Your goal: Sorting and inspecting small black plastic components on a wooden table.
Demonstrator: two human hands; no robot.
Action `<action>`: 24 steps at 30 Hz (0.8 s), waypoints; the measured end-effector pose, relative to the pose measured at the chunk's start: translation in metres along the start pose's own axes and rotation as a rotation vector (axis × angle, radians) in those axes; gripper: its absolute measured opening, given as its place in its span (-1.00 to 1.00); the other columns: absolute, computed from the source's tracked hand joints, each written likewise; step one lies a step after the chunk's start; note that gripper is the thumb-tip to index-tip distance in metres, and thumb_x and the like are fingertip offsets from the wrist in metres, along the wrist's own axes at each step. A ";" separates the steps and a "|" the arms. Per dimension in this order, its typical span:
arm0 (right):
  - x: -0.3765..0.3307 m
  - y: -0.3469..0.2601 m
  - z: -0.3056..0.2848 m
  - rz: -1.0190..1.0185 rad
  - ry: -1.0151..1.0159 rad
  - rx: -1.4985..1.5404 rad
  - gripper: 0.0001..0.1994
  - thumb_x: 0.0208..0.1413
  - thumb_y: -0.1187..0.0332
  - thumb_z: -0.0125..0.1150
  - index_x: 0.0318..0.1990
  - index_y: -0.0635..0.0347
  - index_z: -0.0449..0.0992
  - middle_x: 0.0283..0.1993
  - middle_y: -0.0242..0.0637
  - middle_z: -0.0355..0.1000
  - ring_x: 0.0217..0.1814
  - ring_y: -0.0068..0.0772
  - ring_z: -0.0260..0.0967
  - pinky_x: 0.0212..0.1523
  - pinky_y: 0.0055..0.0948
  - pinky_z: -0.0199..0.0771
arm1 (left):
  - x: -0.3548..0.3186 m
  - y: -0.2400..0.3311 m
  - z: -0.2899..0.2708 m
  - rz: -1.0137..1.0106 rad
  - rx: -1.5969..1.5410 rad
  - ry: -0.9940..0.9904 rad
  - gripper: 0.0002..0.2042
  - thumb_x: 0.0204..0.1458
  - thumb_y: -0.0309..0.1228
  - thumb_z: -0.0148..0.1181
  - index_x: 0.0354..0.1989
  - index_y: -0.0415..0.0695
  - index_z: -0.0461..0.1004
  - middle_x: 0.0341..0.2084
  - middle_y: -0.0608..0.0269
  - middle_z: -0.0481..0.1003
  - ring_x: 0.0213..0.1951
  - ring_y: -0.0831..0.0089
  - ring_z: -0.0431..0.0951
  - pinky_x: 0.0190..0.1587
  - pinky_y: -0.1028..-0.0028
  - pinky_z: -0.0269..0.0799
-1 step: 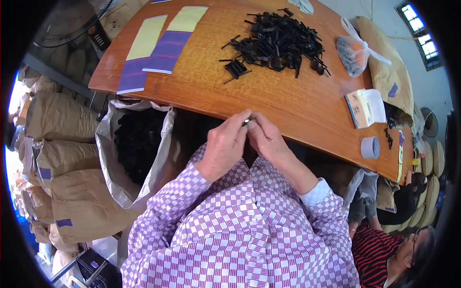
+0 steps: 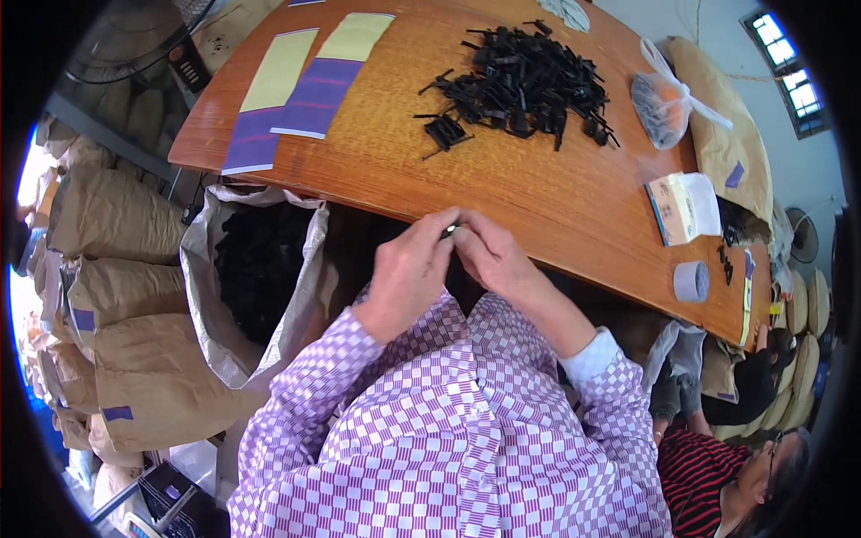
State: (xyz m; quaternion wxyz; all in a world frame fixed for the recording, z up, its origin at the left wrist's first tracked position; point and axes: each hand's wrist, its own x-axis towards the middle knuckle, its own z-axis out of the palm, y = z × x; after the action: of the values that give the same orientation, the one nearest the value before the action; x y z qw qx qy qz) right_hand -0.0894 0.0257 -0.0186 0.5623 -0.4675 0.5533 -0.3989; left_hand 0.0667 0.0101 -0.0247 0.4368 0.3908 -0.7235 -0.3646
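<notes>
My left hand (image 2: 408,276) and my right hand (image 2: 502,260) meet at the table's near edge, fingertips pinched together. Between them is a small dark piece (image 2: 449,230) with a shiny spot; the fingers cover most of it, and its kind cannot be made out. Farther off on the wooden table (image 2: 386,170) lies a heap of thin black plastic parts (image 2: 529,85). A few tangled ones (image 2: 444,133) sit at the heap's near left side.
Left of my lap stands an open white sack (image 2: 309,255) of black pieces. Yellow-and-purple strips (image 2: 314,94) lie on the table's left. At right are a tied plastic bag (image 2: 659,108), a small open box (image 2: 673,211), a tape roll (image 2: 691,282) and a paper sack (image 2: 726,125). A person (image 2: 708,475) sits lower right.
Both hands have shifted slightly left together, still pinched around the small dark piece. The table's things sit slightly differently in the picture.
</notes>
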 end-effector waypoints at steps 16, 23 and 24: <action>0.085 -0.010 -0.049 -0.625 0.225 -0.977 -0.87 0.12 0.38 0.08 -0.19 0.15 0.40 -0.38 -0.10 0.47 -0.36 -0.12 0.46 -0.39 -0.27 0.40 | 0.020 -0.015 -0.060 -0.257 -0.191 -0.049 -0.34 -0.01 -0.47 0.21 0.27 -0.14 0.03 0.03 -0.08 0.32 -0.21 0.29 0.54 -0.35 0.44 0.45; 0.005 0.000 -0.047 -0.419 0.083 -0.447 -0.89 0.16 0.44 0.07 -0.20 0.26 0.38 -0.41 -0.38 0.39 -0.37 -0.57 0.30 -0.34 -0.57 0.32 | 0.048 -0.016 -0.001 -0.481 -1.036 -0.383 -0.37 0.06 -0.43 0.17 0.29 -0.11 0.02 -0.06 0.01 0.41 -0.24 0.38 0.55 -0.30 0.59 0.44; -0.003 0.006 -0.049 -0.429 0.086 -0.415 -0.90 0.16 0.45 0.07 -0.20 0.27 0.37 -0.41 -0.36 0.39 -0.37 -0.56 0.31 -0.33 -0.57 0.33 | 0.046 -0.016 0.006 -0.492 -1.032 -0.402 -0.37 0.06 -0.43 0.17 0.29 -0.11 0.02 -0.06 0.01 0.41 -0.24 0.38 0.55 -0.30 0.59 0.44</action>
State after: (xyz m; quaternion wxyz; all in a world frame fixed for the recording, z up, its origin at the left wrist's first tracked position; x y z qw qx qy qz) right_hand -0.1392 0.0256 -0.0211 0.3335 -0.6615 0.5349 -0.4063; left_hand 0.0508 -0.0367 -0.0246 0.3274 0.2078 -0.4101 -0.8255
